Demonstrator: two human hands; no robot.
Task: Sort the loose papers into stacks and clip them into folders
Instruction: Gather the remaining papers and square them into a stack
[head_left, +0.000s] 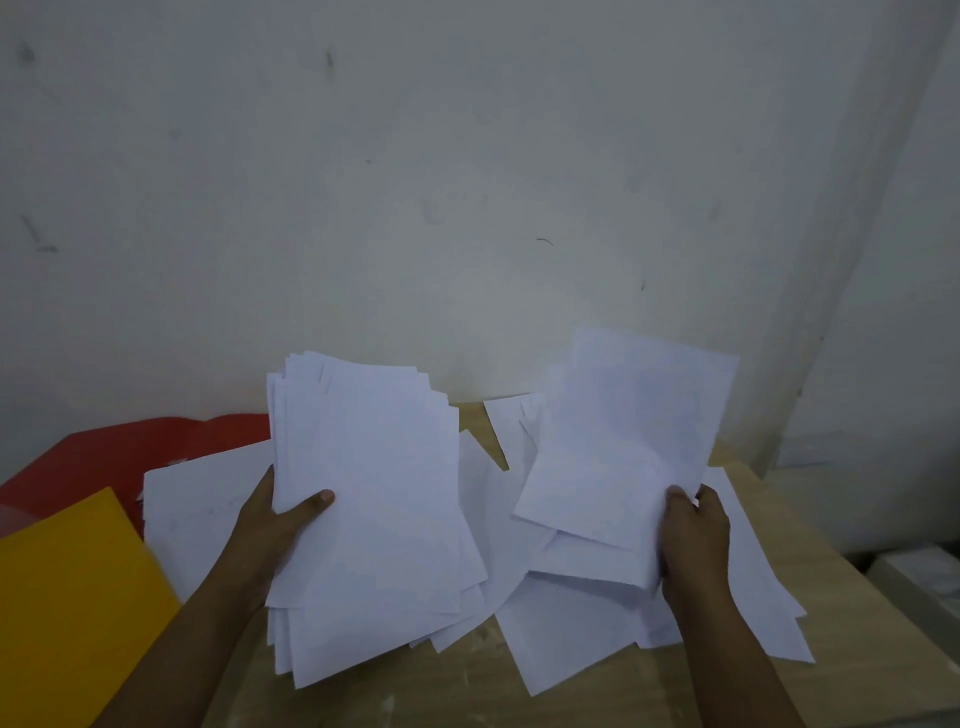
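Lower left: flat yellow folder (72, 587), red folder (119, 452) behind it on the pale wooden table (415, 686). Left hand (270, 525) gripped a thick uneven stack of white sheets (374, 509), thumb curled on top. Loose white papers (566, 639) lay centre. Right hand (693, 540) pinched a thinner white sheaf (623, 441) at frame right.

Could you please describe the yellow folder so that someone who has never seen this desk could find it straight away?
Start at the wooden table against the grey wall and go to its near left corner. The yellow folder lies flat there, outside the left hand holding a stack of white papers. Unlike the red folder behind it, it is bright yellow and closest to the viewer.
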